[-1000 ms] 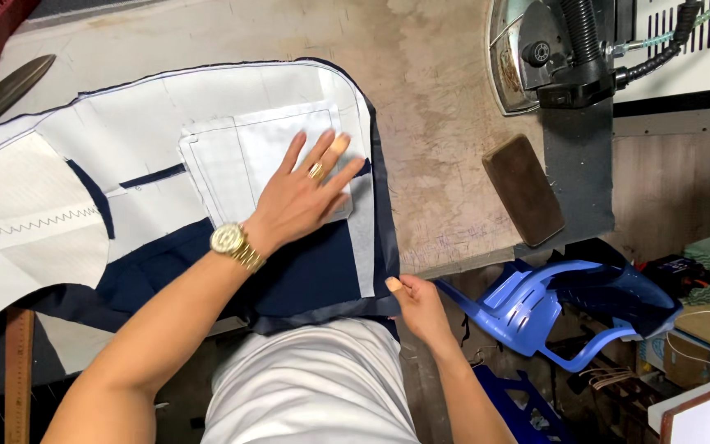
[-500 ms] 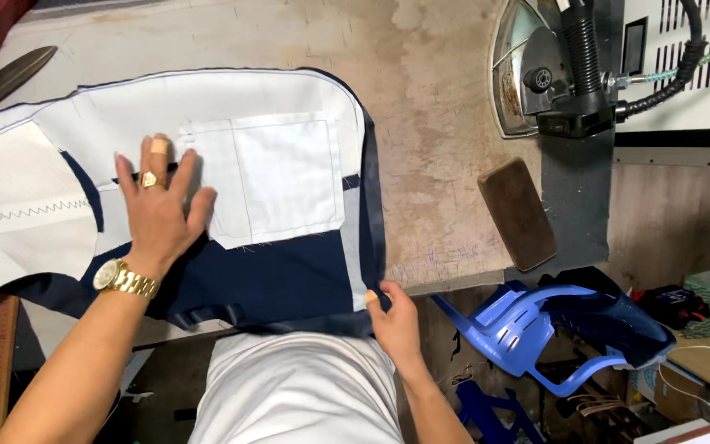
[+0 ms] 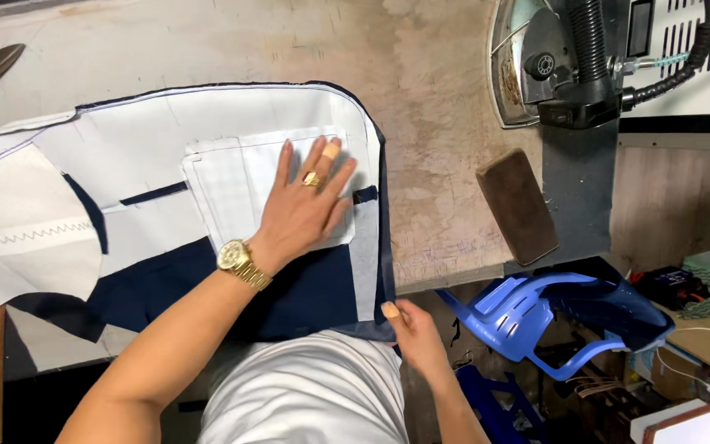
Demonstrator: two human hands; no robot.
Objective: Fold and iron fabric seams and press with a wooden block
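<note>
The left hand [image 3: 301, 215] lies flat, fingers spread and holding nothing, on the white pocket piece [image 3: 244, 185] of the navy and white garment panel [image 3: 166, 140], which is spread across the worn surface [image 3: 429, 99]. At five o'clock from it, the right hand [image 3: 414, 333] pinches the panel's lower corner at the surface's near edge. A steam iron [image 3: 548, 62] rests at two o'clock, a brown pad [image 3: 517, 205] just below it.
</note>
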